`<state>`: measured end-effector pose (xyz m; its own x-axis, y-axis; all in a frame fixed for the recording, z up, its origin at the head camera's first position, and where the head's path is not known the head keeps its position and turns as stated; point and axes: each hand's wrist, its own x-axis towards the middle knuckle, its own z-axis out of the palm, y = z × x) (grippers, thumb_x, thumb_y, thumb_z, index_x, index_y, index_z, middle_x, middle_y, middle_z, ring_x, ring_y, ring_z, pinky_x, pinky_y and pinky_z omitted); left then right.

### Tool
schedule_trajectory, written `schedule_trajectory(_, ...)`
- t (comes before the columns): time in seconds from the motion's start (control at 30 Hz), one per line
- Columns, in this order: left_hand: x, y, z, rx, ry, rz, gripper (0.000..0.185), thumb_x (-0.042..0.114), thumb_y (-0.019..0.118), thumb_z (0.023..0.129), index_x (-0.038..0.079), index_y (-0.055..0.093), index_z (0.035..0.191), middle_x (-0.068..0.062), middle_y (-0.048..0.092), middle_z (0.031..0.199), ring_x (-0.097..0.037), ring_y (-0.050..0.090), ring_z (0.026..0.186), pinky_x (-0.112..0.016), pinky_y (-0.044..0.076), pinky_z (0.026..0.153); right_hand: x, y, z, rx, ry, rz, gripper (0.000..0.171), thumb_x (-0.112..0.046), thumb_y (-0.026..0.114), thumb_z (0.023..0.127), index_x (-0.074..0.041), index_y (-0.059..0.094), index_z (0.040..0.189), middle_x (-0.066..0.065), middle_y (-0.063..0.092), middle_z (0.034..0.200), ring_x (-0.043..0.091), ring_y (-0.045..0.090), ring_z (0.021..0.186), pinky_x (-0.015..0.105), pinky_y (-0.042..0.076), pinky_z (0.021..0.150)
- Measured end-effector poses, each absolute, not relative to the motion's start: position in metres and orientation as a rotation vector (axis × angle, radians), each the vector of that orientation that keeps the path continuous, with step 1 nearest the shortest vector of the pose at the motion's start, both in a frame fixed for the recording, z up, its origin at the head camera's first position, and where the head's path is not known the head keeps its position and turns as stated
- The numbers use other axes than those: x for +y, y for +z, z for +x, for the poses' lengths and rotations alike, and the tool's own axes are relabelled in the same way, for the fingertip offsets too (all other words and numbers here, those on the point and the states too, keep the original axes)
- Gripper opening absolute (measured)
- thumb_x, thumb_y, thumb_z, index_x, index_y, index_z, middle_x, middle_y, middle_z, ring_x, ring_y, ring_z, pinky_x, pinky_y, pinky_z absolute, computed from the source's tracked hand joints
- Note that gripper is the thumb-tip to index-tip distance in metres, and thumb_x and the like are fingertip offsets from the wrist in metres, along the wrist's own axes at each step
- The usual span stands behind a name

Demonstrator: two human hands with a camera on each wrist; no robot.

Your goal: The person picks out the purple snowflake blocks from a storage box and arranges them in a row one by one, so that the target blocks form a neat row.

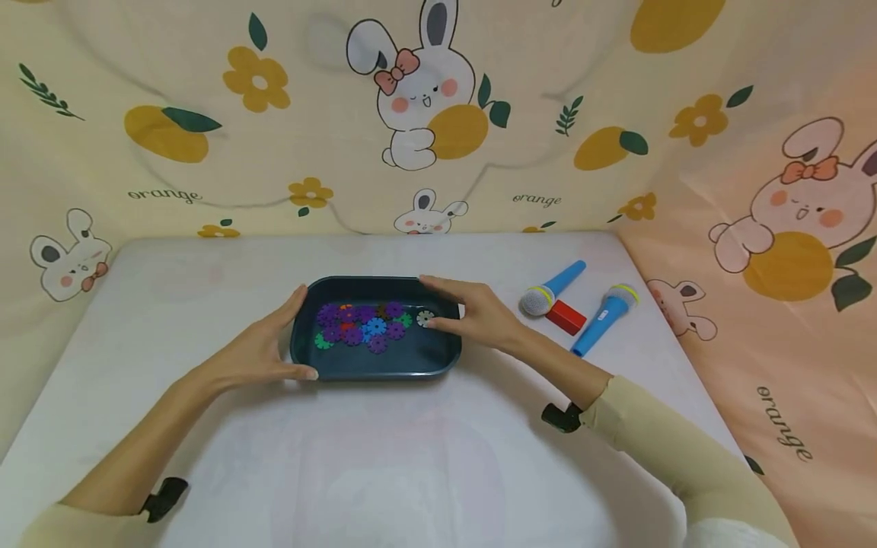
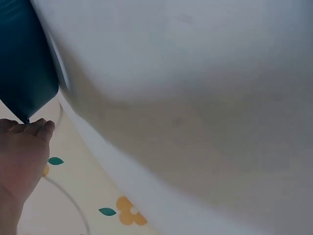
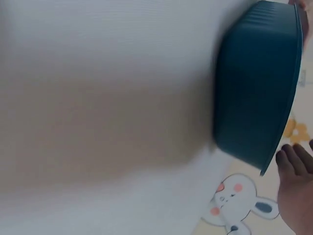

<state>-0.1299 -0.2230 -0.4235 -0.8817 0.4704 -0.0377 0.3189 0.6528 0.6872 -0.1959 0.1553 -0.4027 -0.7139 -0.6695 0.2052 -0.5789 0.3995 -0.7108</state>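
Dark blue tray (image 1: 438,364) of plastic gear pieces (image 1: 363,326) mid-tabletop (image 1: 205,304). Left hand (image 1: 263,350), right hand (image 1: 476,312) flank it, fingers straight against rims, nothing gripped. Judgement: press both sides evenly, keep tray level.

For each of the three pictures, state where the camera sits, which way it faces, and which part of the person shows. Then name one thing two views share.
Head: worn on the head, looking forward and down at the white table; both forearms, left hand and right hand at the dark tray.
Left wrist: low by the table, facing the tray's corner; fingers show.
Right wrist: low, facing the tray's outer wall; fingertips show.
Shared: the tray appears in all three.
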Motion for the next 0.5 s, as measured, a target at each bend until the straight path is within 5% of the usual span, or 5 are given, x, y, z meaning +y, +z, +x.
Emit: schedule_trajectory(0.5, -0.212, -0.426, -0.123, 2.686, 1.013, 0.526, 0.133, 0.048, 0.088, 0.070, 0.003, 0.000, 0.159, -0.027, 0.018, 0.160, -0.049, 0.027, 0.142, -0.062, 0.028, 0.111, 0.109, -0.403, -0.203, 2.426, -1.054, -0.808, 0.042, -0.015, 0.076, 0.089, -0.003, 0.066, 0.127, 0.012, 0.070, 0.121, 0.020, 0.068, 0.107, 0.025, 0.055, 0.088)
